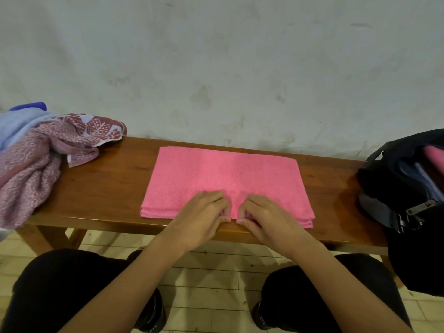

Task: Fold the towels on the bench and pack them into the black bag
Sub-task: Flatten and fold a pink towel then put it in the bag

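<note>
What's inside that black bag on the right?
The open black bag shows folded fabric: a dark pink piece and pale bluish layers. Anything deeper is hidden by its walls.

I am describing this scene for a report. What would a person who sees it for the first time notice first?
The eye goes first to the bright pink towel, folded flat in the middle of the wooden bench, with the left hand and right hand pinching its near edge side by side. Next come the crumpled heap of unfolded towels at the bench's left end and the open black bag at its right end.
</note>
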Available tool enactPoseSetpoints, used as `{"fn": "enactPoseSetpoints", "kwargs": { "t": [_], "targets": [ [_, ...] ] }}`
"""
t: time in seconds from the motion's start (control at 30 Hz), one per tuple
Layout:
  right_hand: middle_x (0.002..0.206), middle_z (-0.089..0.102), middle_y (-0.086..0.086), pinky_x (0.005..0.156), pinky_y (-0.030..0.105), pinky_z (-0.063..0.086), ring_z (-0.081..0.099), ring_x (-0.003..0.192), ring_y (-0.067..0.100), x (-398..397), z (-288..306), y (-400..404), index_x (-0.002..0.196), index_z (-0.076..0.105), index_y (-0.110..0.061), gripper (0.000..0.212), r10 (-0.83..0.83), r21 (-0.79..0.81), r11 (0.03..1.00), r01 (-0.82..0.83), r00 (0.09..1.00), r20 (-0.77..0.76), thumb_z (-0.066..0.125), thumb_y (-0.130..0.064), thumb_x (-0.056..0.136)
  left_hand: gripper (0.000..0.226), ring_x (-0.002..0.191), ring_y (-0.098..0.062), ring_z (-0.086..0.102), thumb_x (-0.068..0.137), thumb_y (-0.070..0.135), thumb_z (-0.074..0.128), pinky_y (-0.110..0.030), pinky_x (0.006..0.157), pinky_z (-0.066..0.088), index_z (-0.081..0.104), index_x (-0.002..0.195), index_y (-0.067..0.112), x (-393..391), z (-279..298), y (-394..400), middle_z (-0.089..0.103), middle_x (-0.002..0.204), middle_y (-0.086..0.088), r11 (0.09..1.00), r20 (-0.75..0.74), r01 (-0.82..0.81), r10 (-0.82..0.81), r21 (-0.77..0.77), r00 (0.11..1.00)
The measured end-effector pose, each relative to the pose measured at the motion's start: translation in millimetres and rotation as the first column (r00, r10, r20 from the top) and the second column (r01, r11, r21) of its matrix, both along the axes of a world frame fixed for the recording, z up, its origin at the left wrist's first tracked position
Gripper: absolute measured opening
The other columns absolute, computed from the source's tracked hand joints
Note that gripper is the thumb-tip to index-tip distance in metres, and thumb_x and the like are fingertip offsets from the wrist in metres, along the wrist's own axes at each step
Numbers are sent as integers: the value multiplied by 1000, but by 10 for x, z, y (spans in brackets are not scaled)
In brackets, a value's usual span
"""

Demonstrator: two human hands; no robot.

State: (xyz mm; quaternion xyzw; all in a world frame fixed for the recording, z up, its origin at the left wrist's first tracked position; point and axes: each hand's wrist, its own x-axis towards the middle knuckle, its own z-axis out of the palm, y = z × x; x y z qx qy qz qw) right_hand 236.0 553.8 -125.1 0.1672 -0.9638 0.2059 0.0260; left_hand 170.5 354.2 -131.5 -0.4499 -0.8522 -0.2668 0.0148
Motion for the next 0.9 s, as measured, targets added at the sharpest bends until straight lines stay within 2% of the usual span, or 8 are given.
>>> {"fn": "enactPoseSetpoints", "kwargs": {
  "t": [0.1, 0.2, 0.27, 0.33, 0.47, 0.57, 0.7, 0.9],
  "targets": [
    [92, 52, -14, 71, 16, 40, 46, 83, 5, 46, 27, 39, 89, 59, -26, 15, -54, -94, 994, 56, 998, 25, 65, -39, 92, 9, 88, 5, 45, 88, 26, 70, -17, 89, 33, 63, 94, 25, -24, 53, -110, 49, 95, 21, 1000, 39, 22, -22, -9, 999],
    [95, 51, -17, 71, 14, 41, 45, 85, 2, 55, 59, 146, 95, 58, -28, 22, -85, -27, 996, 85, 996, 9, 66, -48, 88, 31, 111, 6, 37, 85, 38, 71, -21, 104, 27, 61, 111, 26, -111, 110, -343, 44, 115, 25, 995, 50, -59, 62, -76, 997],
    [91, 51, -20, 70, 16, 43, 48, 85, 4, 58, 89, 193, 92, 59, -29, 18, -89, -74, 993, 93, 994, 62, 67, -44, 88, 23, 105, 7, 42, 83, 38, 72, -21, 100, 33, 62, 101, 28, -169, 131, -484, 49, 114, 25, 989, 110, -94, 107, -116, 988],
    [84, 51, -18, 67, 18, 42, 50, 82, 7, 64, 95, 206, 85, 58, -29, 12, -68, -121, 989, 81, 991, 115, 69, -34, 90, 16, 90, 8, 46, 83, 31, 75, -14, 85, 35, 60, 84, 25, -191, 121, -534, 55, 94, 19, 988, 168, -99, 119, -122, 979],
    [81, 51, -15, 67, 18, 42, 49, 79, 9, 85, 106, 188, 80, 57, -27, 16, -66, -119, 989, 86, 985, 158, 66, -29, 93, 23, 84, 6, 49, 85, 21, 73, -7, 73, 37, 54, 72, 21, -146, 119, -492, 50, 76, 17, 989, 185, -90, 110, -115, 977],
    [81, 52, -14, 65, 19, 43, 50, 78, 11, 89, 106, 181, 77, 56, -26, 19, -74, -104, 990, 91, 984, 164, 68, -25, 92, 21, 77, 0, 49, 88, 21, 70, -17, 67, 42, 52, 78, 22, -136, 127, -498, 49, 73, 12, 987, 253, -117, 142, -113, 957],
    [79, 52, -14, 64, 18, 41, 50, 76, 9, 102, 124, 171, 77, 55, -25, 19, -90, -109, 988, 109, 983, 162, 68, -20, 89, 17, 79, 8, 46, 87, 21, 71, -13, 68, 39, 54, 84, 20, -168, 141, -476, 47, 81, 15, 980, 290, -155, 184, -121, 939],
    [75, 55, -9, 63, 25, 46, 50, 73, 11, 88, 138, 174, 79, 60, -22, 13, -101, -120, 985, 127, 975, 198, 68, -14, 87, 18, 78, -3, 51, 91, 21, 65, -15, 67, 42, 54, 77, 18, -156, 172, -438, 50, 88, 16, 974, 204, -136, 173, -183, 964]
  ]
}}
